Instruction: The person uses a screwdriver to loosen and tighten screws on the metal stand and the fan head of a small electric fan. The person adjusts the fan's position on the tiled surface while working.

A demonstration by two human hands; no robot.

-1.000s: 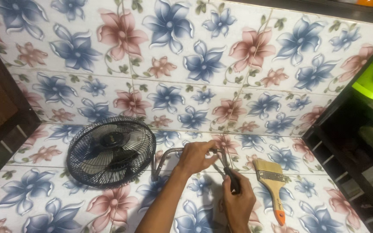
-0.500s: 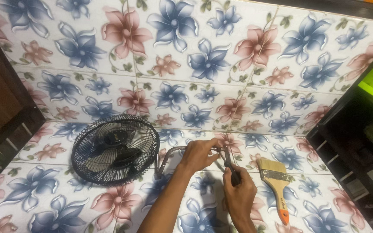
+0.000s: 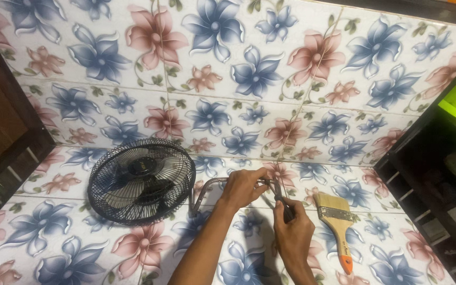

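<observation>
1. The left hand (image 3: pixel 244 186) is curled shut around the grey metal bracket (image 3: pixel 202 192), a bent bar that runs from under its fingers away to the left, toward the small black fan (image 3: pixel 141 179).
2. The right hand (image 3: pixel 293 232) sits just below and to the right of the left one, fingers pressed together around the dark handle of a screwdriver (image 3: pixel 285 207). The tip points up toward the end of the bracket that the left hand grips; the tip itself is too small to make out.
3. The fan lies well to the left of both hands on the flowered tiles (image 3: pixel 80 248), its wire guard facing up and still closed over the blades.
4. A paintbrush (image 3: pixel 336 224) with a pale wooden handle and an orange end lies just right of the right hand, untouched.
5. As a judgement, the work looks to be midway: the bracket is held steady and the tool is set against it, but nothing shows whether a screw is out or in, and no loose screws can be seen on the tiles.
6. Compared with the frame a second ago, both hands keep the same grips and the same places; the fan, bracket and brush have not shifted, and only the camera's aim has drifted slightly.
</observation>
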